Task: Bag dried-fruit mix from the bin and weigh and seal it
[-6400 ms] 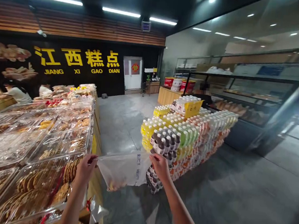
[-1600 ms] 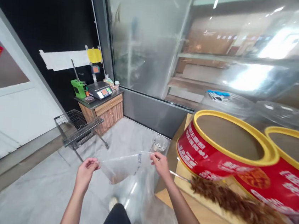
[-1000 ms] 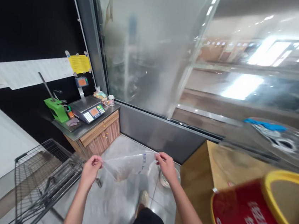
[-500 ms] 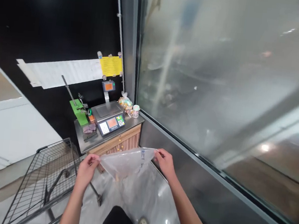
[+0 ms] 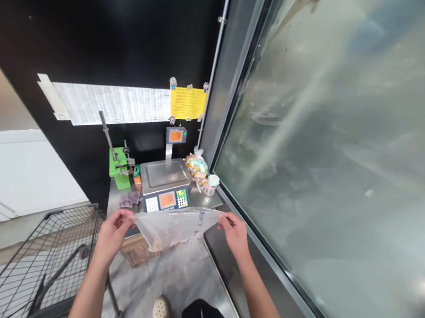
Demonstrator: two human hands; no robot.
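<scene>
Though sagging, a plastic bag, long axis sideways, pinched in left hand and right hand (perhaps food).

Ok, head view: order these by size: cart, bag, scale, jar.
Largest: shopping cart. Then plastic bag and scale, too alike to rank, since the bag is nearer the camera. Smallest: jar.

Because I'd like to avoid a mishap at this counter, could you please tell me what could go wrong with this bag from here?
The clear plastic bag hangs only from its top edge, pinched by the left hand and right hand, so the brownish contents might spill if a hand slips. It is also close to the scale's keypad and could press keys. The wire shopping cart below the left hand might snag the thin plastic.
</scene>
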